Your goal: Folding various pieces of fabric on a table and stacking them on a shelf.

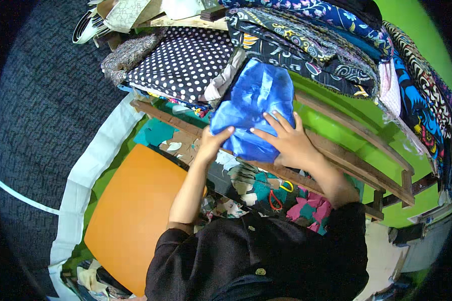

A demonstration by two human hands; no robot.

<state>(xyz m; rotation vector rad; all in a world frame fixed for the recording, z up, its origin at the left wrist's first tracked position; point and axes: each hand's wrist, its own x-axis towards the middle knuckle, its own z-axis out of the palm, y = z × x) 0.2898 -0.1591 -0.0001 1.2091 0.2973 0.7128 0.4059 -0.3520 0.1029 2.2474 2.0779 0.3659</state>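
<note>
A folded piece of shiny blue satin cloth [258, 88] lies before me, its far end against the stacked fabrics. My left hand [210, 144] grips its near left edge, thumb on top and the other fingers hidden underneath. Spread flat over the cloth's right side is my right hand [292, 143], palm down with the fingers apart. Just left of the cloth sits a folded black fabric with white polka dots [181, 62]. What supports the blue cloth from below is hidden by it.
Folded patterned fabrics [306, 45] are piled at the far side. Wooden rails [356, 130] run below them to the right. An orange panel [135, 210] stands at my left. Colourful scraps [309, 208] and yellow-handled scissors [287, 186] lie beneath my arms.
</note>
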